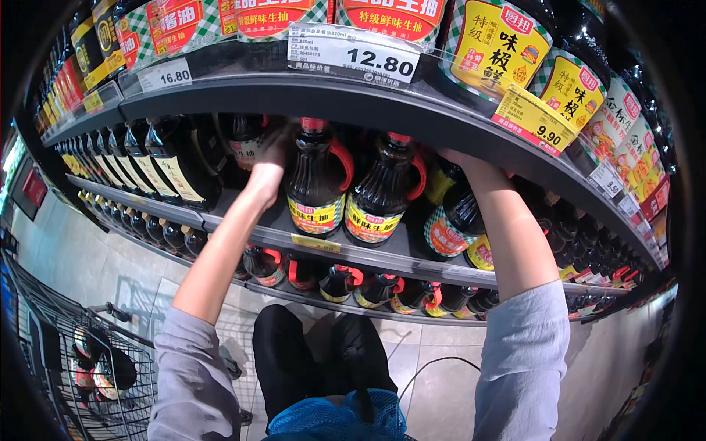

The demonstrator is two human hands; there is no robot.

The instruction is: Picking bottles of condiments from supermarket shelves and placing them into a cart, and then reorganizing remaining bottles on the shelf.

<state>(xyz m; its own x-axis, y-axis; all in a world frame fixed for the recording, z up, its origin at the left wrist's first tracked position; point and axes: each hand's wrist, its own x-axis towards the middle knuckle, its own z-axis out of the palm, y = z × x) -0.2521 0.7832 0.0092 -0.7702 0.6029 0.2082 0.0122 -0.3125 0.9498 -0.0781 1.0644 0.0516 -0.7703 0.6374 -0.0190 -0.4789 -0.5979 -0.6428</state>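
Note:
My left hand (270, 157) reaches under the upper shelf, beside a dark soy sauce bottle (246, 144) set further back. It is blurred and its fingers are partly hidden, so its grip is unclear. Two dark soy sauce bottles with red caps and handles, a left one (315, 182) and a right one (378, 193), stand upright between my arms. Most of my right hand (455, 157) disappears behind the upper shelf's edge, above a bottle with a green-checked label (449, 229). Whether it holds anything cannot be seen.
The upper shelf's front edge (353, 93) overhangs both hands and carries price tags. Flat-sided bottles (165, 165) line the middle shelf at left. More red-handled bottles (380, 289) fill the lower shelf. A wire shopping cart (105, 386) holding bottles stands at lower left.

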